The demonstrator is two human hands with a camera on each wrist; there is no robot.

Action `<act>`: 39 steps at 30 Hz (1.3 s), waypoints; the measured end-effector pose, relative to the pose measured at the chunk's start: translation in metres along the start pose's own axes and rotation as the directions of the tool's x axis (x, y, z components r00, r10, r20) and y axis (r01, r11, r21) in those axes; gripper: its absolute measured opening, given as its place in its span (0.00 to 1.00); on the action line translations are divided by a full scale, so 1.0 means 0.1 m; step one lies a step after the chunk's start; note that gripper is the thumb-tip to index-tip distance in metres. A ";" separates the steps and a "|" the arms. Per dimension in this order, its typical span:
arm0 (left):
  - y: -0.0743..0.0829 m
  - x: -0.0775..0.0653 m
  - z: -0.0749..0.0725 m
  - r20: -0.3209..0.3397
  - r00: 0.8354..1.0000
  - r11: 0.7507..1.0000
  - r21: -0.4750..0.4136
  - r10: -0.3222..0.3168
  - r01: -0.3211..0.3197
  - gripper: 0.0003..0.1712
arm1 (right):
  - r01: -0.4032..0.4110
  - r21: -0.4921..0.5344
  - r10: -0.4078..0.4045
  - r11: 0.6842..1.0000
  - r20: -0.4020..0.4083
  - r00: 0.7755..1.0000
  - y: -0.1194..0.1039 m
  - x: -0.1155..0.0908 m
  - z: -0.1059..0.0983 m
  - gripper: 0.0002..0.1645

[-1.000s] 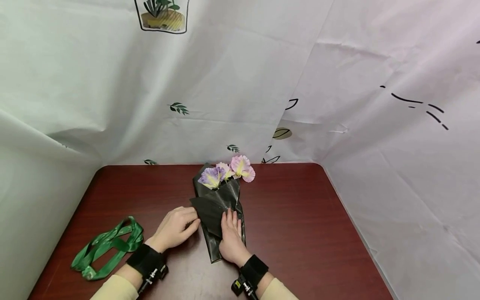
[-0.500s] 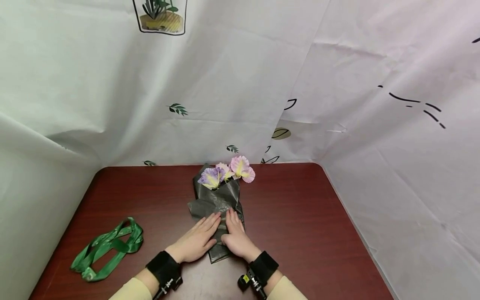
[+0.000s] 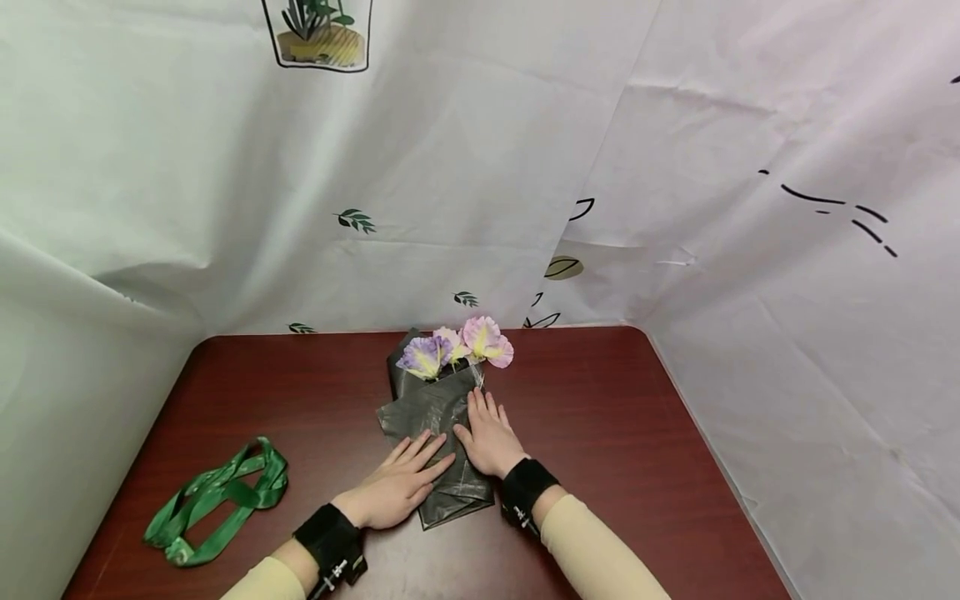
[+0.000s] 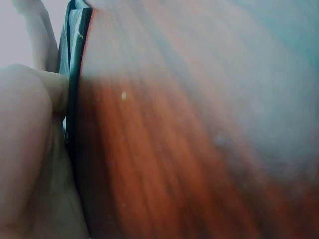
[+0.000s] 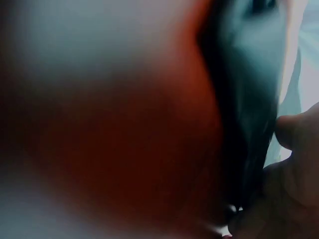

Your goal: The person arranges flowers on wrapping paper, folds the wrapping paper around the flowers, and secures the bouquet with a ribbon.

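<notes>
A bouquet lies on the table, its purple and pink flowers (image 3: 450, 346) poking out of the far end of black wrapping paper (image 3: 431, 404). With fingers spread nearly straight, my left hand (image 3: 393, 483) presses on the lower left part of the paper. My right hand (image 3: 492, 437) lies along the paper's right edge, its fingers extended toward the flowers. Close up in the left wrist view, the folded paper edge (image 4: 77, 55) stands beside the thumb. The right wrist view is blurred, with the dark paper (image 5: 251, 99) next to the fingers. The stems are hidden inside the wrap.
A loosely looped green ribbon (image 3: 217, 500) lies at the left of the reddish-brown table (image 3: 615, 433). White printed cloth (image 3: 465, 150) hangs behind the table's far edge and along its sides.
My left hand has moved right from the paper's left edge onto its top. The paper flap is now flattened. My right hand has shifted from the middle up to the right edge.
</notes>
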State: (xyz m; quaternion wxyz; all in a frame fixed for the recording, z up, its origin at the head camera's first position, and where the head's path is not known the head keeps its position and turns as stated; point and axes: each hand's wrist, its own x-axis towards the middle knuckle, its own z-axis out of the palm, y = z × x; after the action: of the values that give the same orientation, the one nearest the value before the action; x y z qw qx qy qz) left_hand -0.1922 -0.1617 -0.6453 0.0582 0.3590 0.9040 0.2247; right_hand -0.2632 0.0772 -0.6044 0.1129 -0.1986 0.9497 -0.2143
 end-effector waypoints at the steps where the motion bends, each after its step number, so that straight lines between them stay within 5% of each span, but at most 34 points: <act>1: 0.00 0.00 0.00 0.003 1.000 1.000 0.000 0.000 0.000 0.33 | -0.012 -0.006 0.012 1.000 -0.002 1.000 0.02 0.06 -0.01 0.44; 11: 0.04 0.00 -0.04 0.022 1.000 1.000 -0.019 -0.017 0.017 0.32 | -0.109 -0.103 0.108 0.989 -0.015 0.994 0.26 0.44 -0.09 0.42; 15: 0.10 -0.05 -0.06 0.023 1.000 0.997 -0.080 -0.016 0.017 0.31 | -0.009 -0.133 0.006 0.991 -0.024 1.000 0.08 0.09 -0.02 0.44; 19: 0.06 -0.11 0.04 0.015 1.000 0.993 -0.115 -0.015 0.016 0.32 | 0.123 -0.147 -0.106 0.981 0.116 0.988 -0.15 -0.51 0.10 0.44; 24: 0.00 -0.10 0.05 0.015 0.999 0.997 -0.068 -0.035 0.036 0.32 | 0.119 -0.091 -0.094 0.989 0.238 0.967 -0.20 -0.77 0.12 0.45; 33: 0.00 -0.01 0.01 0.028 0.999 0.999 -0.028 -0.027 0.028 0.33 | 0.066 -0.046 -0.058 0.997 0.149 0.987 -0.08 -0.33 0.01 0.42; 39: -0.03 0.01 0.03 0.035 0.999 1.000 -0.001 -0.009 0.009 0.33 | -0.011 -0.140 0.027 0.990 0.117 0.993 0.04 0.11 -0.17 0.40</act>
State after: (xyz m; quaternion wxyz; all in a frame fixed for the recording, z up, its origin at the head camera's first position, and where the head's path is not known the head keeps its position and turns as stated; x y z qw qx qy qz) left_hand -0.1936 -0.1618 -0.6491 0.0751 0.3587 0.9044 0.2185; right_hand -0.2795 0.0822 -0.5930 0.1573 -0.2094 0.9557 -0.1342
